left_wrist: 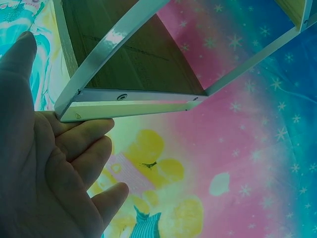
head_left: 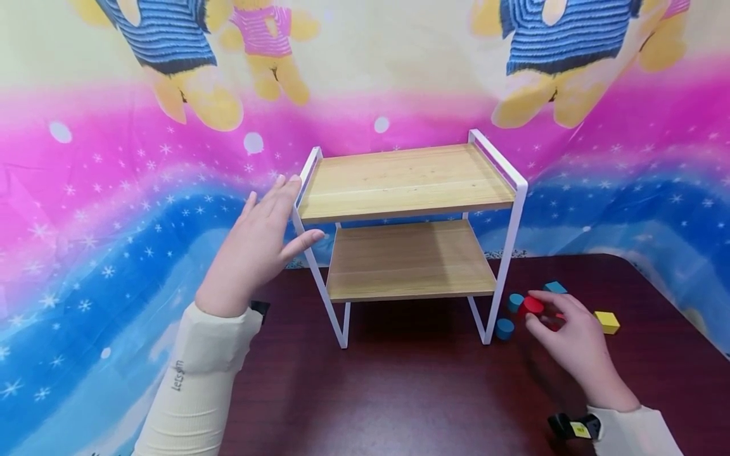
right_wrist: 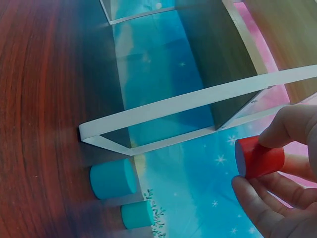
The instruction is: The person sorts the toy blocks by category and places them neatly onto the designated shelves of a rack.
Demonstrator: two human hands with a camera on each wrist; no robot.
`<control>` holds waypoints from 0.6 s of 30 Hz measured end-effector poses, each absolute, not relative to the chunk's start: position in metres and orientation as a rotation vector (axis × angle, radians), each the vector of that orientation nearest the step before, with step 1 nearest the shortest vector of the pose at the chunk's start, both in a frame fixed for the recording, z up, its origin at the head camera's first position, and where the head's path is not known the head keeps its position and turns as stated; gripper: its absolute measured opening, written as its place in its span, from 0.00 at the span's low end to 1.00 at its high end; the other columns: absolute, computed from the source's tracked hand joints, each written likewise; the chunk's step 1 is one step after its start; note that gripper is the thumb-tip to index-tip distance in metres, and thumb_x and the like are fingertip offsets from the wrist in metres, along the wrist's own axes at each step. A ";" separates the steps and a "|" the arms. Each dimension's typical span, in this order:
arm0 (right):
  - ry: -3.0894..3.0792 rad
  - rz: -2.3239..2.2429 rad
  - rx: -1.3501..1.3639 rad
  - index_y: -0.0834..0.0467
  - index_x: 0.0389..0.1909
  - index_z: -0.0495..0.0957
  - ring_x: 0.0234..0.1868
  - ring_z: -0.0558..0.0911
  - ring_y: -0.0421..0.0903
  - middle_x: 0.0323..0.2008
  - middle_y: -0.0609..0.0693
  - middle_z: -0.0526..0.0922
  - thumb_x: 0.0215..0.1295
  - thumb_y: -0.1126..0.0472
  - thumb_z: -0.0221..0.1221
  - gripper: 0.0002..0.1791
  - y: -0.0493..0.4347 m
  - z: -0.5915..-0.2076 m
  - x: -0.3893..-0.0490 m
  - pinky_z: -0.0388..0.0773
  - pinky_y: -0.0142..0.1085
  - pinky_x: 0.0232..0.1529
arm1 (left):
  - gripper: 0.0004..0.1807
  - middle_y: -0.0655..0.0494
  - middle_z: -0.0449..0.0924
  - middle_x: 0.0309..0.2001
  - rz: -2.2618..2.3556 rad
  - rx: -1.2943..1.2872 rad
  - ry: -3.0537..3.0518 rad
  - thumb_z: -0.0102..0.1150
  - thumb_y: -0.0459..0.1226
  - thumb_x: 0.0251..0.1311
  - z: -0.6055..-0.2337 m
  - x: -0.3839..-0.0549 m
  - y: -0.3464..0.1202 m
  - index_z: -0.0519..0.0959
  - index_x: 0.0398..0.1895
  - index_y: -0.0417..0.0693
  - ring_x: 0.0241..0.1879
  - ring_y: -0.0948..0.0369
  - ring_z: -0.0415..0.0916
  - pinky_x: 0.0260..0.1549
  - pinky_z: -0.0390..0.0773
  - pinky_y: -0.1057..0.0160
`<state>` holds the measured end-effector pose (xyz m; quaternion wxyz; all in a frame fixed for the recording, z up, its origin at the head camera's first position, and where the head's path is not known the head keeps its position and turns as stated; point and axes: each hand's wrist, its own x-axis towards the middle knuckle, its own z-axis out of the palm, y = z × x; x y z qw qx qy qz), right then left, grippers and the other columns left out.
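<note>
A red cylinder block is pinched between the thumb and fingers of my right hand, raised to the right of the shelf. In the right wrist view the red cylinder block shows its curved side. A two-tier wooden shelf with a white metal frame stands upright on the table. My left hand is at the shelf's left side, fingers straight and thumb spread. In the left wrist view the fingers lie by the frame's upper corner; whether they touch it I cannot tell.
Two blue cylinders stand by the shelf's right front leg. A blue block, a yellow block and a partly hidden red piece lie around my right hand. Behind the dark table hangs a patterned cloth.
</note>
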<state>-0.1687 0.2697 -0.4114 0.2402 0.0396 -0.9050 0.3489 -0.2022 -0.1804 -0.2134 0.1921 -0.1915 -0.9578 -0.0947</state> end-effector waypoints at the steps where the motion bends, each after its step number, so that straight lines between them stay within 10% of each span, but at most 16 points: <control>1: -2.469 0.958 0.110 0.66 0.59 0.79 0.42 0.83 0.63 0.48 0.63 0.78 0.59 0.68 0.69 0.25 0.269 -0.411 -0.168 0.66 0.10 0.35 | 0.50 0.46 0.52 0.80 -0.267 -0.539 -2.688 0.58 0.60 0.67 -0.214 -0.202 -0.181 0.49 0.82 0.47 0.80 0.51 0.41 0.77 0.39 0.44; 8: -2.419 0.944 0.103 0.65 0.59 0.80 0.39 0.83 0.57 0.46 0.60 0.79 0.59 0.68 0.69 0.25 0.264 -0.406 -0.165 0.65 0.09 0.37 | 0.50 0.45 0.52 0.80 -0.268 -0.542 -2.685 0.58 0.60 0.67 -0.214 -0.203 -0.181 0.48 0.82 0.47 0.80 0.51 0.41 0.77 0.39 0.43; 18: -2.341 0.957 0.143 0.63 0.58 0.81 0.38 0.70 0.17 0.46 0.59 0.80 0.59 0.68 0.70 0.24 0.258 -0.400 -0.165 0.67 0.09 0.37 | 0.50 0.46 0.51 0.80 -0.275 -0.536 -2.687 0.59 0.59 0.67 -0.215 -0.203 -0.180 0.49 0.82 0.46 0.81 0.52 0.40 0.77 0.38 0.44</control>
